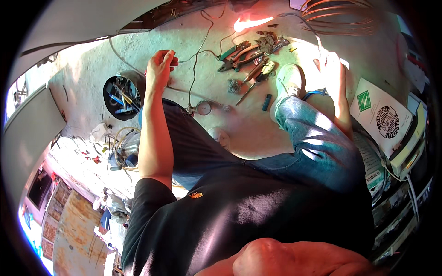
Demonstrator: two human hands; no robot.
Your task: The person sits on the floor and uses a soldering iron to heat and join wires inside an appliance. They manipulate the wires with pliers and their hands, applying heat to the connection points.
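Observation:
My right hand [332, 69] is closed around the handle end of a gas torch. The torch's thin bent neck [307, 22] reaches up and left to a bright orange-pink flame [251, 23] near the far edge. My left hand [162, 66] is raised above the floor at left, its fingers curled; whether something thin is between them I cannot make out. Close to its fingertips a thin dark hose [197, 55] runs across the floor. Between the hands lies a heap of pliers [237, 55] and other hand tools, with a screwdriver [248, 89] nearer me.
Left of my knee stands a black bucket [120, 99] holding tools. A round pressure gauge [203, 108] rests by my left leg. Coiled copper tubing [338, 17] lies far right, and a white carton [380, 115] stands beside my right arm. A pale panel [87, 20] overhangs the far left.

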